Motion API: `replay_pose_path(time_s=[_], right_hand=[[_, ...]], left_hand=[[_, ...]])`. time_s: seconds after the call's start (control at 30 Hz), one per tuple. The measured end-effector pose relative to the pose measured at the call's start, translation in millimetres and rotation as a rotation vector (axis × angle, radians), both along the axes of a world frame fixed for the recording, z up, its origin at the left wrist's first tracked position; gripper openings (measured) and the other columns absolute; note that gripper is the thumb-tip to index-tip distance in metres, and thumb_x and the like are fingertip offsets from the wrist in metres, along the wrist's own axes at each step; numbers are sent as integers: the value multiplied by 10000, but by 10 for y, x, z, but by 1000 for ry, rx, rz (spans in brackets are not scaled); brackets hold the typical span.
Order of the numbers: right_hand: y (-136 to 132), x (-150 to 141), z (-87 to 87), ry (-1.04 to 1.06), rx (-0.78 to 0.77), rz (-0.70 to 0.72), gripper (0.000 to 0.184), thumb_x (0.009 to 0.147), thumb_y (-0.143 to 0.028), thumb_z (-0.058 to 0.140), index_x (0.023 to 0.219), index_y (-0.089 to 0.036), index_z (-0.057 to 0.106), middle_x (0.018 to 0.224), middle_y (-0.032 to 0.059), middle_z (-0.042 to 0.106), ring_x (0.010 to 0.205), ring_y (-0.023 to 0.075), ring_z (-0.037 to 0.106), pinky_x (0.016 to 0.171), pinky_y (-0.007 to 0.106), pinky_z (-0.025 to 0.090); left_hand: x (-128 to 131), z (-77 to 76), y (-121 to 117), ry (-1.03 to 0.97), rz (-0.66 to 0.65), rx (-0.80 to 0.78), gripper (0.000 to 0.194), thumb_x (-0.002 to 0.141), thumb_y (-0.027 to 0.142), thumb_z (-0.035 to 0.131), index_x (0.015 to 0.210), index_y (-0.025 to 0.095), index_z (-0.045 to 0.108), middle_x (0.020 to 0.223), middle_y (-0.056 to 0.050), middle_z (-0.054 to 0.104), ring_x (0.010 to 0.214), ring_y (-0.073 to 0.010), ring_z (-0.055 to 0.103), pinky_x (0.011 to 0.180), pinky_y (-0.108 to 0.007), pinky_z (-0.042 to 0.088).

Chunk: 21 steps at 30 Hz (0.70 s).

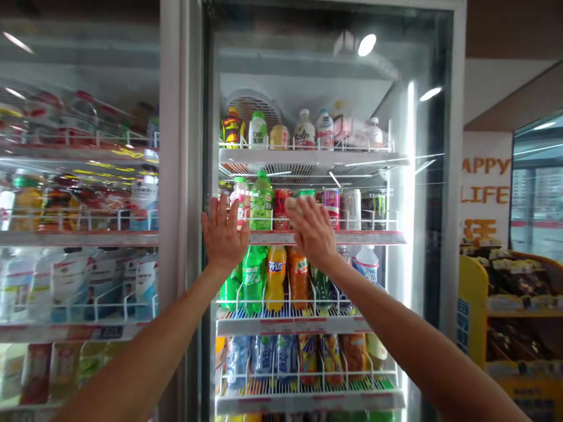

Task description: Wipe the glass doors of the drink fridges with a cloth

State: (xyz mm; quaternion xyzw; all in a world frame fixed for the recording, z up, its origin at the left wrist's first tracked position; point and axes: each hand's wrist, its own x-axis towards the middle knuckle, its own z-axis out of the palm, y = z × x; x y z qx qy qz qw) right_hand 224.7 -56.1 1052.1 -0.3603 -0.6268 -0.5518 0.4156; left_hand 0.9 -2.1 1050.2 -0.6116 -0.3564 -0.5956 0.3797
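Observation:
Both arms reach forward to the glass door of an upright drinks fridge. My left hand is raised near the door's left side, palm toward the glass, fingers apart and holding nothing visible. My right hand is further right, tilted left, its fingers stretched out and slightly blurred. A small pale patch shows at its fingertips; whether it is a finger or an object I cannot make out. Behind the hands are a green bottle, a red can and a purple can. Whether either palm touches the glass is unclear.
Lower shelves hold an orange-yellow bottle and several blue bottles. A pale door frame separates a second stocked fridge on the left. At right stands a yellow display rack with packaged goods. Ceiling lights reflect in the glass.

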Motion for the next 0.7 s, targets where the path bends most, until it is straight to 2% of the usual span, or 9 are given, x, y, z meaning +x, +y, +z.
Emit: replay_pose_path(time_s=[0.07,0.1,0.23,0.3,0.37,0.47,0.53,0.6,0.7], right_hand=[[-22,-72,-136,-215,-82,-6,454,868,-238,400,1320,-274,411,1433,-1,367,1366,199,227,1112,427,246],[-37,-26,-100,-225,-100,-14,455,871,-237,396,1323,-278,403,1434,-3,365,1364,197,230,1113,433,242],[-76,358,476,403,32,-57,442,884,-249,335,1316,-215,421,1438,63,347,1350,265,254,1085,526,236],[-62,389,640,584,58,-67,449,882,-253,323,1316,-191,424,1447,77,325,1352,280,241,1083,534,233],[-36,245,500,456,-9,-65,470,876,-245,339,1343,-215,387,1461,51,304,1368,256,207,1104,502,218],[-37,-29,-83,-83,-172,-32,557,856,-256,414,1395,-283,272,1465,-12,301,1382,208,166,1129,453,198],[-74,-45,-355,-397,-231,-8,596,847,-274,447,1403,-299,233,1456,-32,322,1377,182,180,1132,432,205],[-114,112,-310,-382,-208,-25,571,859,-260,428,1397,-306,241,1450,-35,333,1372,180,198,1129,453,204],[-130,437,183,175,-64,-72,506,882,-238,357,1381,-297,298,1457,-6,319,1374,233,195,1109,542,186]], left_hand=[[0,-1,4,1,1,4,563,862,375,424,1389,211,312,1476,-97,244,1376,-253,175,1108,-493,122],[0,-1,4,-1,-4,7,558,864,377,423,1385,209,319,1473,-101,251,1375,-254,179,1106,-496,124],[2,2,-4,1,-49,20,556,860,380,440,1379,214,328,1468,-97,266,1371,-263,193,1100,-509,129],[2,-1,-8,5,-56,20,555,864,378,439,1381,214,319,1475,-90,249,1370,-268,190,1097,-519,130],[-3,-13,-7,13,-43,22,550,873,376,425,1385,214,305,1482,-83,233,1370,-269,188,1093,-527,134],[-30,-52,4,43,-21,37,550,877,361,414,1392,218,287,1482,-81,231,1370,-261,189,1095,-515,146],[-58,-81,16,64,-19,40,562,871,349,424,1400,236,271,1483,-74,232,1371,-256,192,1100,-500,151],[-83,-101,28,70,-26,37,577,865,338,434,1406,259,253,1485,-61,228,1370,-254,196,1104,-492,152],[-104,-107,43,77,-31,31,579,861,327,439,1406,249,260,1483,-70,232,1372,-257,189,1106,-494,149]])
